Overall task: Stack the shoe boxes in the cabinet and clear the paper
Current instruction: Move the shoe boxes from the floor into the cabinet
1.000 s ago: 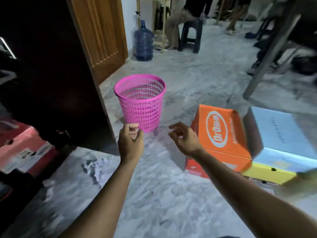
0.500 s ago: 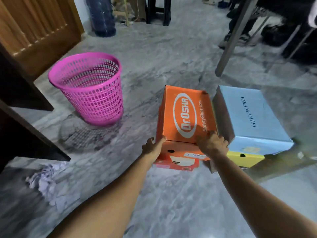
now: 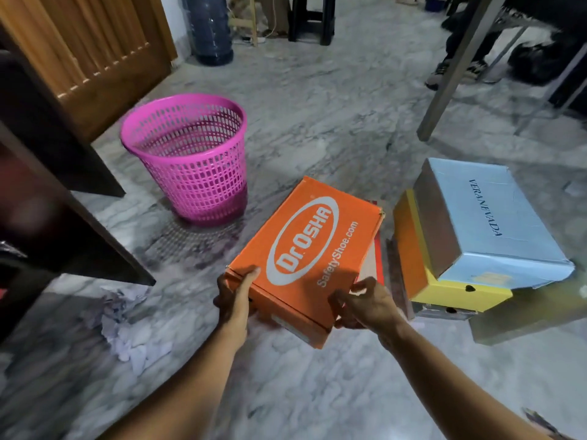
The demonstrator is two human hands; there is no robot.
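Observation:
An orange shoe box [image 3: 305, 249] marked Dr.Osha is tilted in the air above the marble floor. My left hand [image 3: 236, 296] grips its near left corner, thumb on the lid. My right hand [image 3: 365, 304] grips its near right corner. A red and white box [image 3: 374, 258] lies under where it was. To the right, a light blue box [image 3: 495, 223] sits on a yellow box [image 3: 444, 290], which rests on a dark box [image 3: 441, 311]. Crumpled white paper [image 3: 127, 325] lies on the floor at the left, beside the dark cabinet [image 3: 63, 223].
A pink mesh waste basket [image 3: 190, 157] stands on the floor beyond the orange box. A wooden door [image 3: 95, 52] and a blue water jug [image 3: 209, 27] are at the back left. A metal table leg [image 3: 451, 74] and a person's feet [image 3: 457, 71] are at the back right.
Both hands reached from the basket to the orange box, took hold of its near end, and have now lifted it off the red and white box, turning it leftward.

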